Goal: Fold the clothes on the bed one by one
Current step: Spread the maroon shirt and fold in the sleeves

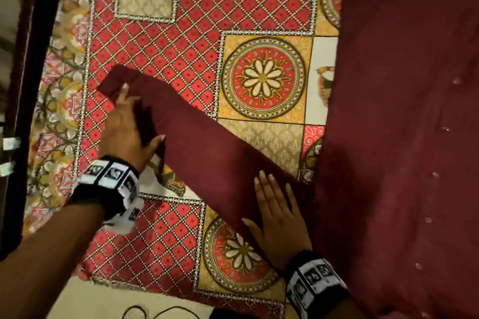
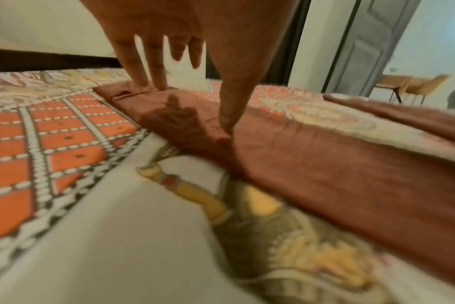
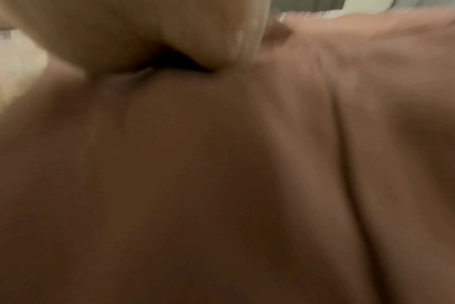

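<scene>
On the bed, a patterned bedspread (image 1: 197, 15) of red lattice, gold medallions and cream panels lies under a maroon shirt (image 1: 404, 137), whose body covers the right side with a row of small pale buttons (image 1: 435, 175) down it. Its sleeve (image 1: 202, 137) stretches out flat toward the left, diagonal across the spread, cuff at the far end. A dark wooden bed frame (image 1: 23, 85) runs along the left edge, and a black cable (image 1: 155, 312) loops at the near edge. Nothing covers the sleeve but the hands. The left hand (image 1: 124, 127) rests near the cuff, fingers extended and spread, thumb tip pressing the cloth; its grip is wide. The right hand (image 1: 280, 220) lies palm-down where sleeve meets body, fingers straight, holding nothing. Both wrists wear black-and-white patterned bands (image 1: 114, 184).
</scene>
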`<state>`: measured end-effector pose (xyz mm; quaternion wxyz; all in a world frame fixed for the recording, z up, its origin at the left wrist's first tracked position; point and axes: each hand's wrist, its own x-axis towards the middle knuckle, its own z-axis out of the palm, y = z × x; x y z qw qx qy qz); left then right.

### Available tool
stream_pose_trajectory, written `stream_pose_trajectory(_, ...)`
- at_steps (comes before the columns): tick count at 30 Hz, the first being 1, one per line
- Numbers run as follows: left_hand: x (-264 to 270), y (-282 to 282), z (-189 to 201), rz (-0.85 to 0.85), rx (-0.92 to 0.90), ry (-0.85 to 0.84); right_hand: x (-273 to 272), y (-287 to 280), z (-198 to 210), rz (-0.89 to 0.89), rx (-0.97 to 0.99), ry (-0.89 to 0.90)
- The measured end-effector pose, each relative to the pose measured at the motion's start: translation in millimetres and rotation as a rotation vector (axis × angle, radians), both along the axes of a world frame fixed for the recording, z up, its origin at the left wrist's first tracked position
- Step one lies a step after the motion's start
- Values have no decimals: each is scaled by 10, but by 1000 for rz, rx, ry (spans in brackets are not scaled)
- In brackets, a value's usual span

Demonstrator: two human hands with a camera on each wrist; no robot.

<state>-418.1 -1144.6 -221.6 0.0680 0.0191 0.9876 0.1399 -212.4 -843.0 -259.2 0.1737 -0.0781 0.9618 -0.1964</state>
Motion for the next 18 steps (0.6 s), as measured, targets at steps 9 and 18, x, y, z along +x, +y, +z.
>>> stream_pose_trajectory(9,-101,-48,-278,899,623,-374,39,427,353,-542,-426,9)
stream_pose_trajectory(18,-258,-29,-250,972,1083,-417,-308,699,569,-598,-587,-86)
